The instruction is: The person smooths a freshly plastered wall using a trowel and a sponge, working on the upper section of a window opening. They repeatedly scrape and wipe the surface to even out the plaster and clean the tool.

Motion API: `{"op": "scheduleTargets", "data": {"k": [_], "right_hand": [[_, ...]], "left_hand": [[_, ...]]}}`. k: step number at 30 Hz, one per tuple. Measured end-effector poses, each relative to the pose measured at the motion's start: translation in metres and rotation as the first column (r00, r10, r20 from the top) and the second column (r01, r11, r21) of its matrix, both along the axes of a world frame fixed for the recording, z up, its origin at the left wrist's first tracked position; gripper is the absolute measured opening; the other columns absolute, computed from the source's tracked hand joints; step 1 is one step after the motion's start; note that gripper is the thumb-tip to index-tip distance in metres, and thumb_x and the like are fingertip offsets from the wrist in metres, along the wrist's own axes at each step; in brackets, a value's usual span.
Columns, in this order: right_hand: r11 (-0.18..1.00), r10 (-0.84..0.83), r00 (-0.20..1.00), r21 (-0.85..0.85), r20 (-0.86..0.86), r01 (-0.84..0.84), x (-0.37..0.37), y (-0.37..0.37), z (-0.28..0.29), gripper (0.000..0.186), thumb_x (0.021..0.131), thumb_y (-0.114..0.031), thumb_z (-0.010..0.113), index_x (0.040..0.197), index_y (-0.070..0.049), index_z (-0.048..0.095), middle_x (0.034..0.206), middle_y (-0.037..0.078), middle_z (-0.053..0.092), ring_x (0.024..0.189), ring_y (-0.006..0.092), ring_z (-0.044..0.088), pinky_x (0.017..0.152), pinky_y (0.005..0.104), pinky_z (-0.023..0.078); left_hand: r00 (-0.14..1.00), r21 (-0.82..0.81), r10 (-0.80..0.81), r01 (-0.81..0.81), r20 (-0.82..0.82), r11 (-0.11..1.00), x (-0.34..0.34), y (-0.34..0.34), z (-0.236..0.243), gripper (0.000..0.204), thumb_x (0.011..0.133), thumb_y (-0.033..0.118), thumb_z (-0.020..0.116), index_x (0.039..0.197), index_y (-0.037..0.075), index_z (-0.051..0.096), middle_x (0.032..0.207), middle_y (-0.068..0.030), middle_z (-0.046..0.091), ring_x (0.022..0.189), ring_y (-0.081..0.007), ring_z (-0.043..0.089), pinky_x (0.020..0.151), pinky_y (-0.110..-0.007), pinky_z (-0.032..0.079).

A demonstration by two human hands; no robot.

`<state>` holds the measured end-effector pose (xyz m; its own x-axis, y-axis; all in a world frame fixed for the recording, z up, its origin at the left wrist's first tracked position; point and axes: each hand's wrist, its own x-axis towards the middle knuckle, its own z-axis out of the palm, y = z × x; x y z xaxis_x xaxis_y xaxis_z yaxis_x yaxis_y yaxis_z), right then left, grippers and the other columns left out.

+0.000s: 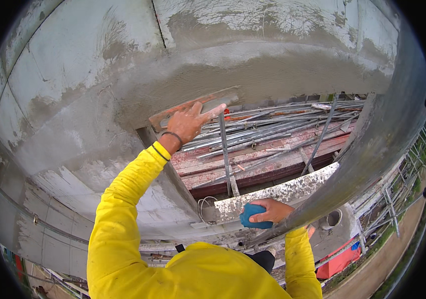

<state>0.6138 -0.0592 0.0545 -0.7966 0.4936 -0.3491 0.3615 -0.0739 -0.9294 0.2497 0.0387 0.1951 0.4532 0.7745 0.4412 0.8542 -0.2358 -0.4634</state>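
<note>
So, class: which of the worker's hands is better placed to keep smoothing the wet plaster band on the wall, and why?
The left hand: it already presses the wooden float flat against the wet plaster band. The right hand is low, gripping a blue handle under a mortar-splattered board.

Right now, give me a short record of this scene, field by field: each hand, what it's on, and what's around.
left hand: flat on a wooden float, pressing it to wet grey plaster
right hand: fingers wrapped round a blue handle of a mortar-spattered board
wall: grey, partly plastered
below: metal rods lying on reddish planks
sleeves: yellow
</note>
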Motion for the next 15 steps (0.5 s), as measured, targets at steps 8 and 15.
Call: {"op": "scheduleTargets", "data": {"k": [8, 15], "right_hand": [[0.989, -0.11, 0.994, -0.093, 0.023, 0.112, 0.007, -0.008, 0.001, 0.05, 0.092, -0.029, 0.084, 0.135, -0.011, 0.067, 0.117, 0.005, 0.069, 0.098, 0.0136, 0.065, 0.086, 0.0304, 0.055], [0.982, -0.125, 0.992, -0.144, 0.008, 0.124, -0.01, -0.003, -0.002, 0.046, 0.093, -0.028, 0.083, 0.133, -0.01, 0.068, 0.114, 0.001, 0.069, 0.097, 0.0115, 0.064, 0.087, 0.029, 0.054]], "left_hand": [[0.996, 0.051, 0.032, -0.036, 0.087, 0.998, -0.046, -0.017, -0.011, 0.096, 0.093, 0.002, 0.061, 0.165, 0.05, 0.02, 0.1, -0.009, 0.057, 0.077, -0.026, 0.066, 0.055, -0.038, 0.056], [0.706, 0.497, -0.211, -0.226, 0.676, 0.838, -0.085, -0.121, -0.077, 0.072, 0.099, 0.004, 0.06, 0.164, 0.013, 0.032, 0.131, -0.0154, 0.06, 0.105, -0.03, 0.069, 0.085, -0.036, 0.058]]}}
